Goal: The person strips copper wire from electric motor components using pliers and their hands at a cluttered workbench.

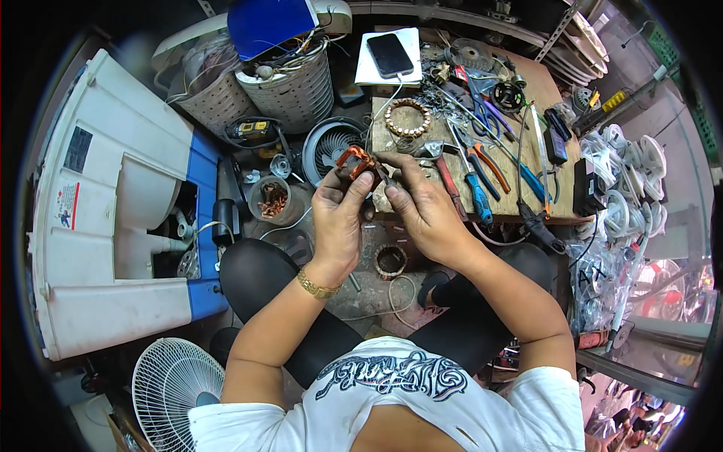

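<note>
My left hand [339, 218] grips a small copper-wire coil [352, 158] between thumb and fingers, holding it up in front of the workbench's near left edge. Close beside it, my right hand [429, 211] has its thumb and index finger closed around something small and dark at the coil's right side, too hidden to name. Just beyond the hands, a ring-shaped motor stator [407, 118] lies on the wooden bench [440, 139]. A hammer with a red handle [450, 187] rests right of the fingers. Below on the floor sits another stator ring [391, 262].
Pliers [489, 167], screwdrivers [477, 197] and a phone [389, 56] on paper crowd the bench. Left stand a tub of copper scraps [273, 200], a round fan housing [331, 143] and a large white-and-blue casing [113, 196]. White plastic parts [621, 173] hang at right.
</note>
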### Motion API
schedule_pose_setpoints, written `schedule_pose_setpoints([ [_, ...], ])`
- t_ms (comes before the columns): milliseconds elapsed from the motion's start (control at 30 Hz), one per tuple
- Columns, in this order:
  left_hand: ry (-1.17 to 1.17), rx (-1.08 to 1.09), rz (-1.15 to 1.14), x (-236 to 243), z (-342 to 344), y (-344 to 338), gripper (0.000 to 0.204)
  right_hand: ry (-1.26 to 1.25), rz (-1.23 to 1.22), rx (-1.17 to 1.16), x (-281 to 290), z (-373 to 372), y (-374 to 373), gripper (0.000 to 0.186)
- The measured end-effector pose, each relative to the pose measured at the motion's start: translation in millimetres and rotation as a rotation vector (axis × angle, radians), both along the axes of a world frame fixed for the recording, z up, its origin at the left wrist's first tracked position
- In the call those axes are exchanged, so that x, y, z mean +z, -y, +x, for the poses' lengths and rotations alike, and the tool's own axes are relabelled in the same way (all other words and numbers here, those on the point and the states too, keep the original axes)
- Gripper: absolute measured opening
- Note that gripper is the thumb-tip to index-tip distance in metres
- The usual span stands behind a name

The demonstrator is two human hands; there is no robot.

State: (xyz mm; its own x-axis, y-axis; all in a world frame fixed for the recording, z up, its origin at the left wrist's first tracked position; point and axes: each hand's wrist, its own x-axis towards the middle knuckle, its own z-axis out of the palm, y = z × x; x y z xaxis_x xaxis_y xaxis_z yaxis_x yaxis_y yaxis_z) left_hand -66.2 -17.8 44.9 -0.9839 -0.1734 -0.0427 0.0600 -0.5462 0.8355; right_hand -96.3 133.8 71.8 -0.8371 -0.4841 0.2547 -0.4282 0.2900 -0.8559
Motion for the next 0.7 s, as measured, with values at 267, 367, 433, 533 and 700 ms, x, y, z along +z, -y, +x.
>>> schedule_pose_setpoints([
  [267, -0.019, 0.009, -0.029, 1.7, 0.9, 1.6, 0.021, -0.009, -0.071, 0.009, -0.3, 1.7, 2.9, 0.035],
  [367, -0.042, 0.009, -0.103, 5.6, 1.4, 3.0, 0.022, 0.005, -0.115, 0.002, 1.1, 4.6, 3.2, 0.031],
  [433, -0.084, 0.03, -0.157, 6.9, 0.6, 1.2, 0.023, 0.024, -0.151, -0.004, 1.7, 5.4, 3.5, 0.028],
  [533, -0.189, 0.092, -0.334, 2.9, 0.6, 1.0, 0.023, 0.136, -0.225, 0.006, 0.4, 4.7, 6.0, 0.027],
  [700, -0.192, 0.122, -0.373, 2.8, 3.2, 0.0, 0.022, -0.065, -0.087, -0.048, -3.1, 5.0, 6.2, 0.028],
])
